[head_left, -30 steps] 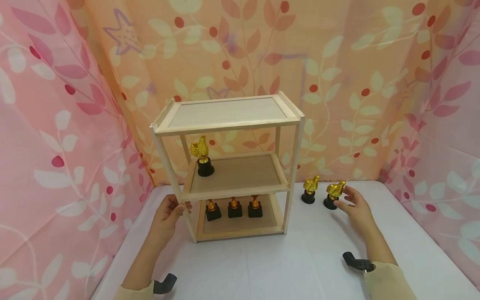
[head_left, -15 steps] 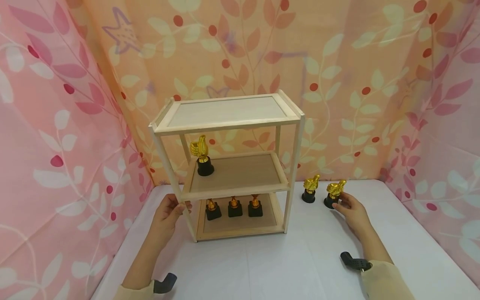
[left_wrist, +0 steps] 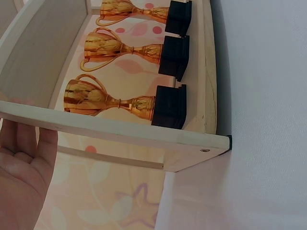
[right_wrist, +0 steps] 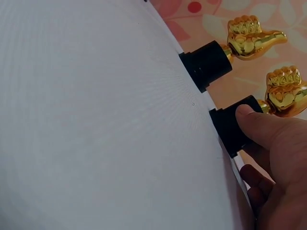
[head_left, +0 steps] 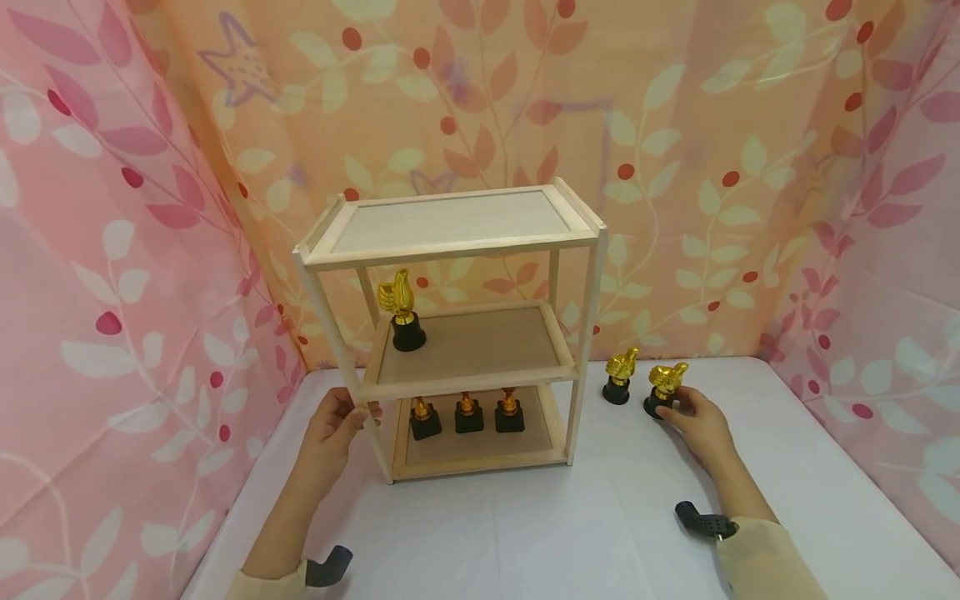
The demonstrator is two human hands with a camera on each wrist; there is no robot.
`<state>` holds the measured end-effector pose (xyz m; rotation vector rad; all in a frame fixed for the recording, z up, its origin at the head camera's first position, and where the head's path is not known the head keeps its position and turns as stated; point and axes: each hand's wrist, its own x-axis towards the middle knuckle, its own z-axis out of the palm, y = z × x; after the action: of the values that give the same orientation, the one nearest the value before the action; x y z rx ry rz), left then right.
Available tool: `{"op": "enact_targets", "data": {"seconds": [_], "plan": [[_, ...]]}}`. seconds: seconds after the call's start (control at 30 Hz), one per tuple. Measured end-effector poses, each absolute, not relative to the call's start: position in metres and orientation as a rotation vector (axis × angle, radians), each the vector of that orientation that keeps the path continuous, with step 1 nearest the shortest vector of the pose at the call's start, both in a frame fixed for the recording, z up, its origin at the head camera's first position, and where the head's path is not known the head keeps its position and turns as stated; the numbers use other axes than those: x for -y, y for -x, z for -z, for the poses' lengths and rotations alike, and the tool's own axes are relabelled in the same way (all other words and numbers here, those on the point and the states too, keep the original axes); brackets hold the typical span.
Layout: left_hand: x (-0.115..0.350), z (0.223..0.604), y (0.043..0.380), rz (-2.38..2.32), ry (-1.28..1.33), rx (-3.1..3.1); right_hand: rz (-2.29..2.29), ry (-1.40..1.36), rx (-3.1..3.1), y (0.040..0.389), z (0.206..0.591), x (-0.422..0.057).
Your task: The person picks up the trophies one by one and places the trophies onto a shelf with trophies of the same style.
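My right hand (head_left: 700, 427) pinches the black base of a gold thumbs-up trophy (head_left: 664, 385) at the right of the table. In the right wrist view the thumb (right_wrist: 261, 125) presses the base's near side. A matching thumbs-up trophy (head_left: 619, 375) stands just left of it. My left hand (head_left: 330, 429) grips the left front post of a pale wooden three-tier shelf (head_left: 465, 386), thumb in front and fingers partly hidden behind. On the middle tier, at the left, stands another thumbs-up trophy (head_left: 406, 321). The bottom tier bears three gold cup trophies (left_wrist: 91, 98) on square black bases.
A white cloth (head_left: 525, 542) covers the table under the shelf. Patterned curtains hang close behind (head_left: 480, 100) and along both sides, pink at left (head_left: 112, 333) and right. The shelf's top tier (head_left: 457, 221) has raised side rails.
My right hand has moved slightly left and closed its thumb and fingers on the thumbs-up trophy's base. The left hand stays on the post.
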<state>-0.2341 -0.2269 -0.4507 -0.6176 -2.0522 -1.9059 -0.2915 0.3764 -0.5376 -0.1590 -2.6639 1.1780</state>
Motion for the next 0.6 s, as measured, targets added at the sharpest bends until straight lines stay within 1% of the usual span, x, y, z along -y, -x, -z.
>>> {"op": "enact_targets", "data": {"seconds": [0.33,0.6], "plan": [[0.23,0.45,0.233,1.914,0.615,2.069,-1.219,0.197,2.603,0.29,0.53,-0.374],[0.229,0.449,0.233,1.89,0.639,2.087,-1.249,0.199,2.531,0.281,0.511,-0.37]]}}
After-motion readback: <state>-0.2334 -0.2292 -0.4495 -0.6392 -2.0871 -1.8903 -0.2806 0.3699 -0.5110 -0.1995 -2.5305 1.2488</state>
